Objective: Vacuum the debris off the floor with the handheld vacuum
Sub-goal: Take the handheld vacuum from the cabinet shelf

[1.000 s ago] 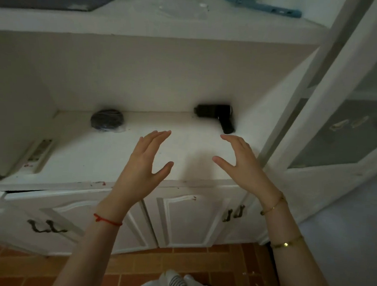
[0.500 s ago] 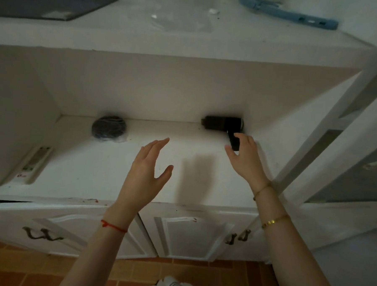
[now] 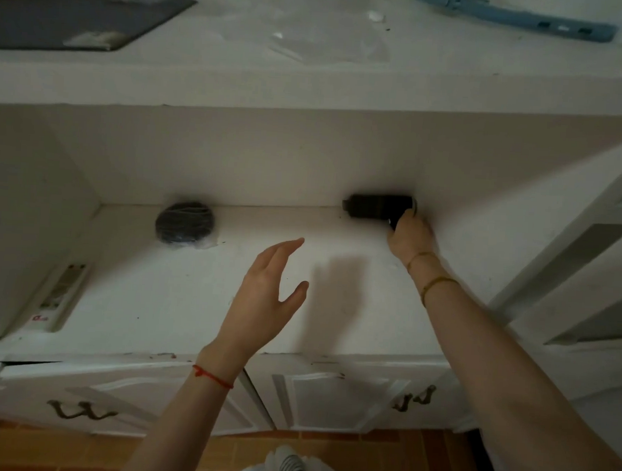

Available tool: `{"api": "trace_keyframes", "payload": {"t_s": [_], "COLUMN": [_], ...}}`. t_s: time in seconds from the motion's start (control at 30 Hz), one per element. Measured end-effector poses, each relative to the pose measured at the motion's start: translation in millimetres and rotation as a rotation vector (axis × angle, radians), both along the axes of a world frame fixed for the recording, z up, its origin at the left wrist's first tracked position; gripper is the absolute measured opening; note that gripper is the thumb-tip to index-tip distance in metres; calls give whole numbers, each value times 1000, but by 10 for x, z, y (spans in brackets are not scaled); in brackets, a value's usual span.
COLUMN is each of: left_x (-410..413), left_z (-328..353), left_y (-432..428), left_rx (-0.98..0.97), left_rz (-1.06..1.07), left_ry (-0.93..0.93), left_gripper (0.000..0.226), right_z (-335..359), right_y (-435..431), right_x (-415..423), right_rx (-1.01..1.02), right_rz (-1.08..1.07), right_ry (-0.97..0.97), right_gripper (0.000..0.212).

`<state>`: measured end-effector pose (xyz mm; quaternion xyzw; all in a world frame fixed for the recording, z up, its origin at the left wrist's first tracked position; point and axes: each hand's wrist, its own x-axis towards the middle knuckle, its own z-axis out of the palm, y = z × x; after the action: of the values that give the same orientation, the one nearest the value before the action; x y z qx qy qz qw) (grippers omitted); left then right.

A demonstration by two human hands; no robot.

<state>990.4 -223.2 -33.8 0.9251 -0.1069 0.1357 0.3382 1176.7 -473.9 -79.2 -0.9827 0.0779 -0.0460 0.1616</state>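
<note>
A black handheld vacuum (image 3: 376, 206) lies at the back right of a white shelf surface (image 3: 176, 300), against the rear wall. My right hand (image 3: 408, 235) is curled round its handle, which the hand hides. My left hand (image 3: 268, 290) hovers above the middle of the shelf with fingers straight and spread, holding nothing. A strip of orange tiled floor (image 3: 345, 449) shows at the bottom; no debris is visible on it.
A dark round bundle in clear plastic (image 3: 184, 223) sits at the back left. A white remote (image 3: 59, 296) lies at the left edge. An upper shelf carries a grey mat (image 3: 76, 17) and a blue tool (image 3: 519, 16). A white open door frame (image 3: 567, 270) stands at right.
My right hand reached forward and closed round the vacuum's handle. My left hand stayed hovering over the shelf. The camera moved closer to the shelf.
</note>
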Motion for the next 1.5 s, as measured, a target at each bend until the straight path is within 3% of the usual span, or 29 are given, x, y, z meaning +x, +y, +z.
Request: {"api": "trace_keyframes", "payload": {"t_s": [0.23, 0.43, 0.6, 0.73, 0.83, 0.93, 1.03, 1.23, 1.4, 1.5], "left_x": [65, 121, 207, 334, 446, 532, 581, 527, 354, 279], "left_z": [-39, -55, -68, -64, -4, 63, 137, 127, 217, 268], "left_y": [56, 94, 65, -46, -153, -280, -425, -530, -519, -480], "left_rx": [-29, -38, -97, -319, -621, -899, -1008, -1150, -1175, -1179], "left_rz": [-19, -30, -22, 46, 82, 86, 88, 183, 182, 144], "left_ry": [3, 8, 39, 179, 445, 585, 590, 510, 470, 491], "left_gripper": [59, 58, 55, 56, 65, 72, 72, 48, 47, 52], "right_z": [-96, -144, -78, 104, 234, 301, 352, 430, 472, 635], "right_y": [68, 72, 69, 117, 206, 284, 369, 493, 438, 349], "right_x": [154, 173, -36, -373, -674, -987, -1317, -1817, -1994, -2085], "right_rx": [13, -13, 79, 202, 327, 362, 355, 411, 698, 987], "right_rz": [-92, -161, -176, -108, -79, -52, -28, -45, -117, -174], "right_ry": [89, 35, -58, -269, -293, -286, -278, -295, -279, -102], "right_gripper": [60, 58, 61, 43, 61, 75, 73, 59, 56, 51]}}
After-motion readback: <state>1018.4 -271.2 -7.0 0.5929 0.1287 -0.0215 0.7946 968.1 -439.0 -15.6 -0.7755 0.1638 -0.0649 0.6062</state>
